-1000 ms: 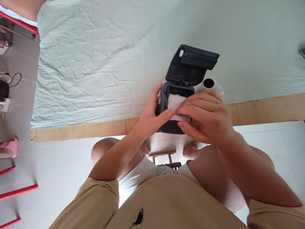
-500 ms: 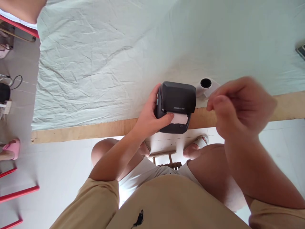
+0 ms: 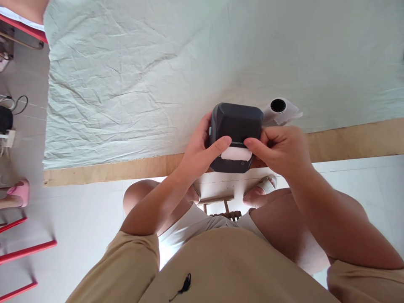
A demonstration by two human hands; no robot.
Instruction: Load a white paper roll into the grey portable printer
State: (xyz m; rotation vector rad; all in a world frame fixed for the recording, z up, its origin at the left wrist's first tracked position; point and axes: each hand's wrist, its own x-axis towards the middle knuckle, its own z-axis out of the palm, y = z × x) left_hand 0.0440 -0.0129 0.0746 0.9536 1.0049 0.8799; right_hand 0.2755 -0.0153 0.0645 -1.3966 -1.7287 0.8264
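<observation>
A dark grey label printer [image 3: 238, 120] is held over the table's front edge, with a strip of white label paper [image 3: 236, 153] showing at its front slot. My left hand [image 3: 202, 145] grips its left side, thumb lying on the front of the lid. On the right side, my right hand [image 3: 280, 145] is closed round the printer, its thumb pressed on the lid just above the paper; its other fingers are partly hidden. Just behind my right hand, a white roll [image 3: 285, 109] with a dark hollow core and a loose torn end lies on the cloth.
A pale green wrinkled cloth [image 3: 120, 84] covers the table, leaving a bare wooden front edge [image 3: 151, 167]. Another person's arm [image 3: 27, 9] shows at the far left corner. Red metal bars [image 3: 28, 251], a white plug [image 3: 10, 138] and a pink slipper [image 3: 22, 192] are on the left.
My right hand has come left from beside the white roll and taken hold of the printer's right side. My left hand keeps its grip.
</observation>
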